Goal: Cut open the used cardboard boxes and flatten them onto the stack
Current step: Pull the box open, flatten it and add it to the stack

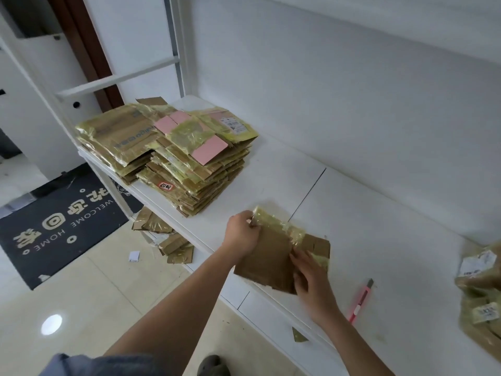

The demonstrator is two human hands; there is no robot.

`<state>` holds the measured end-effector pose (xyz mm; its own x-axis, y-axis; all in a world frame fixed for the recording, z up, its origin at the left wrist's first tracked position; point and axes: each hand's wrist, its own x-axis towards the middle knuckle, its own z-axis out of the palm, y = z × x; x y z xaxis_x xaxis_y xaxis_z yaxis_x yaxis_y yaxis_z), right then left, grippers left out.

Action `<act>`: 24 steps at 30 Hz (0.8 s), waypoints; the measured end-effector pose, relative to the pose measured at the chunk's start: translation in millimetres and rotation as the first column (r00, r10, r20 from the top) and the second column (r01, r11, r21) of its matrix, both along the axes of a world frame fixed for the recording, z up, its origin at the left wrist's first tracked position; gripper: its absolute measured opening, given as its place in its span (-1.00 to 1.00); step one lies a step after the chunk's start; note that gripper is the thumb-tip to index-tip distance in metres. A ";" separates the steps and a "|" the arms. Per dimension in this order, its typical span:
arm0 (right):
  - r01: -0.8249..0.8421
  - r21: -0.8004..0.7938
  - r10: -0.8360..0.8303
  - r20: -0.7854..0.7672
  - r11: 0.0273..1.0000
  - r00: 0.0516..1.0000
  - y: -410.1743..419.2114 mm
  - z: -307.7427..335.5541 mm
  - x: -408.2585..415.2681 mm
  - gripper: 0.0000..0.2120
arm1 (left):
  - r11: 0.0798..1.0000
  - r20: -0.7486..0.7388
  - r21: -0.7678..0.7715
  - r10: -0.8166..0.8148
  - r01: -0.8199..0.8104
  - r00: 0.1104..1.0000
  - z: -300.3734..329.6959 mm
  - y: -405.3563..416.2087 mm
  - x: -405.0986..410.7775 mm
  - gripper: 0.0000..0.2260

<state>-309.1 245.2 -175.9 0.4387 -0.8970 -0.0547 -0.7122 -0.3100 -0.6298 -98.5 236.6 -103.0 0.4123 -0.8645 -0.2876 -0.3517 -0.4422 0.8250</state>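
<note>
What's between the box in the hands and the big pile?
Head view: only bare white shelf lies between the held box and the stack.

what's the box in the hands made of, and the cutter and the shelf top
Box: brown cardboard, matte, with glossy yellowish tape wrinkled along one edge. Cutter: pink body, probably plastic, with a dark tip, likely a metal blade; too small to be sure. Shelf top: smooth white board, perhaps laminate or painted; a seam shows between panels.
</note>
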 end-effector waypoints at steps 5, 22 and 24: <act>0.333 -0.110 -0.313 0.165 0.936 0.935 -17.4 52.6 51.7 -0.58 | 0.956 -0.208 -0.209 0.163 -0.206 0.964 39.4 -3.6 21.3 -0.91; 0.239 -0.329 -0.100 0.390 0.914 0.916 -157.7 153.8 260.2 -0.62 | 0.787 -0.225 -0.372 0.438 -0.492 0.870 92.2 -74.8 191.1 -0.58; 0.194 -0.356 -0.087 0.297 0.914 0.951 -171.1 137.2 276.6 -0.65 | 0.823 -0.118 -0.325 0.455 -0.467 0.883 78.1 -87.4 208.0 -0.66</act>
<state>-32.5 74.1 -38.7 0.2562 -0.8797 0.4006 -0.5862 -0.4709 -0.6592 109.5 149.2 -24.9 0.7823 -0.6218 -0.0381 -0.1455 -0.2418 0.9594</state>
